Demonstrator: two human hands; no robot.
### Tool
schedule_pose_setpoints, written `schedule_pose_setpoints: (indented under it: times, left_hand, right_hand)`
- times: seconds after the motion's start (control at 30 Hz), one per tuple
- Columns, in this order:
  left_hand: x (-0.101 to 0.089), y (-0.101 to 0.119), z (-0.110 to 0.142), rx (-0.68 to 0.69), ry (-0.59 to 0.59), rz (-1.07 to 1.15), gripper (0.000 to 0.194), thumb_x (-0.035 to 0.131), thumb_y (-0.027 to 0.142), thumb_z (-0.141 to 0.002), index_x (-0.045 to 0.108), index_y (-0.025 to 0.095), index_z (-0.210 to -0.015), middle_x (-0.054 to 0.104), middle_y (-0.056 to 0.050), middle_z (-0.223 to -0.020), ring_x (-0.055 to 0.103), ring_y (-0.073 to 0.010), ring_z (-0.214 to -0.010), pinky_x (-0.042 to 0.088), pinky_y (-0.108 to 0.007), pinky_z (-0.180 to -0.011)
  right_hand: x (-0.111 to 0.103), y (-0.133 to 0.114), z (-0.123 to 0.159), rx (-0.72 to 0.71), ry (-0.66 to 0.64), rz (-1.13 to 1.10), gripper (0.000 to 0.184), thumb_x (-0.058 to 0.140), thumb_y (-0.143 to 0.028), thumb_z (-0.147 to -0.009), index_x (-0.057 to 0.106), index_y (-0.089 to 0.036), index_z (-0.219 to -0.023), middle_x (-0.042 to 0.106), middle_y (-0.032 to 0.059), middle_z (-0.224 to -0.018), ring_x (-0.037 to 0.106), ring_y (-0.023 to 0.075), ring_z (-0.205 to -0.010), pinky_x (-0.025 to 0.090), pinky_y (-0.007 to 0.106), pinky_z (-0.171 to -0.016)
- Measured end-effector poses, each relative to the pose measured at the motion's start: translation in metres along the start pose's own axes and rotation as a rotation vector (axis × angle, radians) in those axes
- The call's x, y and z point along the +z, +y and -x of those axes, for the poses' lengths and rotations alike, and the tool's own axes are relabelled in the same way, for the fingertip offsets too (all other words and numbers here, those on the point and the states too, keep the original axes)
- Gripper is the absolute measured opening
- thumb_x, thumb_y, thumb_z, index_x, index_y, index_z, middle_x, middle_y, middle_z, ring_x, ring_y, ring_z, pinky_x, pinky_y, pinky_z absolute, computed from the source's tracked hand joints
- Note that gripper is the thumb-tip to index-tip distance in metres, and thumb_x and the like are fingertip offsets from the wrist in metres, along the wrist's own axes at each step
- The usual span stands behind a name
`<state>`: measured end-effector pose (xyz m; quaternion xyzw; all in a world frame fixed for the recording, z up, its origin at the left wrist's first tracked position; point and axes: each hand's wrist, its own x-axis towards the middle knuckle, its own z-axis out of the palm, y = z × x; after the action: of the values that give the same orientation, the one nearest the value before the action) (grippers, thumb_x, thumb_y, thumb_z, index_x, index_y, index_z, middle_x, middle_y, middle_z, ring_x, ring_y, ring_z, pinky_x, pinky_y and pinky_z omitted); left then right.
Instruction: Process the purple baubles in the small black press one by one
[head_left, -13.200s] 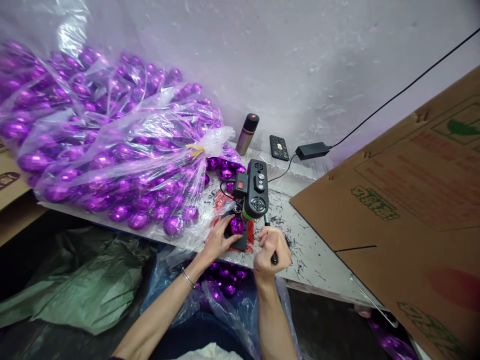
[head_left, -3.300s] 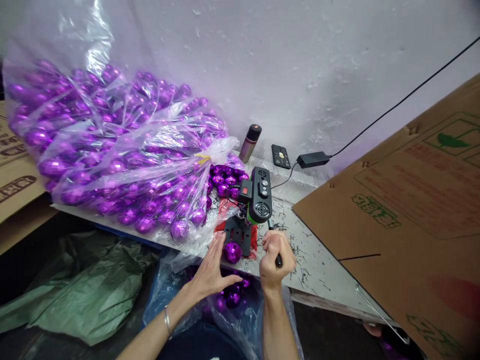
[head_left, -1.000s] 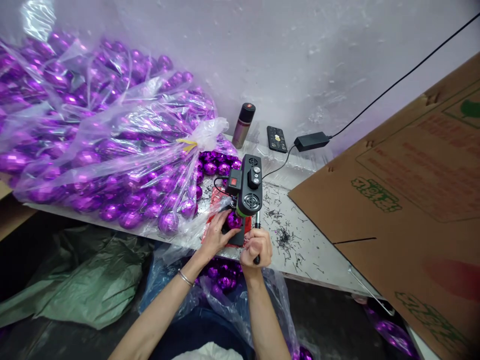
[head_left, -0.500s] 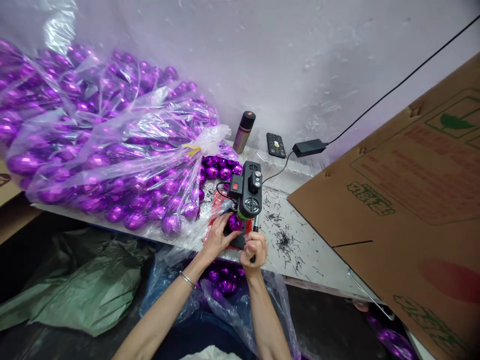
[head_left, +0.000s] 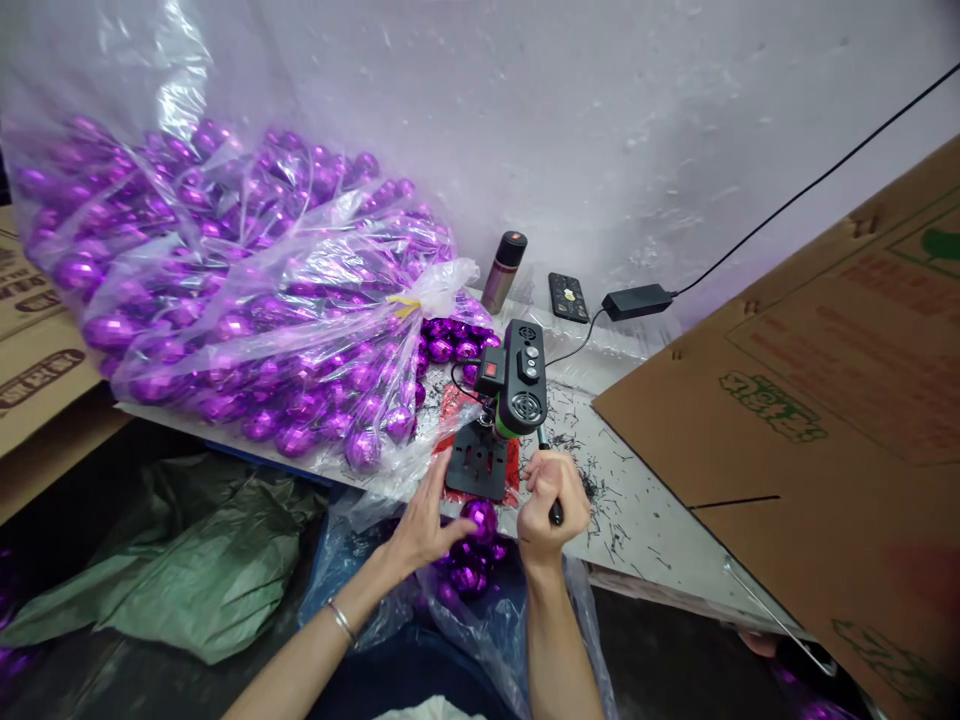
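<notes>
Lower ctr: ball (head_left: 479, 520) (no long axis) is just R of your nearer L hand (head_left: 422, 526), spread wide; R hand (head_left: 546, 490) grips handle (head_left: 556, 514).

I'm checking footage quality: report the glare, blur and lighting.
Head view, left: bright glare streaks the clear bag; head view, right: the cardboard box looks soft, its print hard to read; head view, below the table: very dark; head view, centre: right hand fairly clear.

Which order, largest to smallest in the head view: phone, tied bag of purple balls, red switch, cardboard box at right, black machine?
Tied bag of purple balls and cardboard box: too close to rank; box cut off by frame
Black machine
Phone
Red switch
</notes>
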<state>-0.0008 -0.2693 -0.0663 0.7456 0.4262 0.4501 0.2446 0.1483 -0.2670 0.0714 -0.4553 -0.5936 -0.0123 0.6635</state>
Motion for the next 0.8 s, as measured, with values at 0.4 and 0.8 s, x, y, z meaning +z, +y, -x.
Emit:
schedule_pose_setpoints:
  times: [0.4, 0.8]
  left_hand:
    - [-0.075, -0.054, -0.146, -0.305, -0.062, -0.503, 0.039, 0.043, 0.033, -0.104, 0.072, 0.017, -0.124, 0.076, -0.017, -0.118, 0.07, -0.033, -0.112, 0.052, -0.047, -0.102]
    - [-0.07, -0.061, -0.138, -0.067, -0.301, -0.661, 0.081, 0.077, 0.021, -0.077, 0.044, 0.018, -0.151, 0.052, -0.022, -0.146, 0.056, -0.037, -0.129, 0.05, -0.048, -0.103]
  right_hand:
    - [-0.003, 0.004, 0.008, -0.034, -0.052, 0.08, 0.032, 0.044, -0.011, -0.099, 0.048, -0.022, -0.069, 0.052, -0.0014, -0.066, 0.056, 0.0136, -0.066, 0.041, 0.03, -0.062]
    - [-0.003, 0.007, 0.01, -0.046, -0.049, 0.061, 0.031, 0.045, -0.012, -0.098, 0.05, -0.022, -0.069, 0.054, -0.0013, -0.065, 0.056, 0.0139, -0.064, 0.043, 0.03, -0.061]
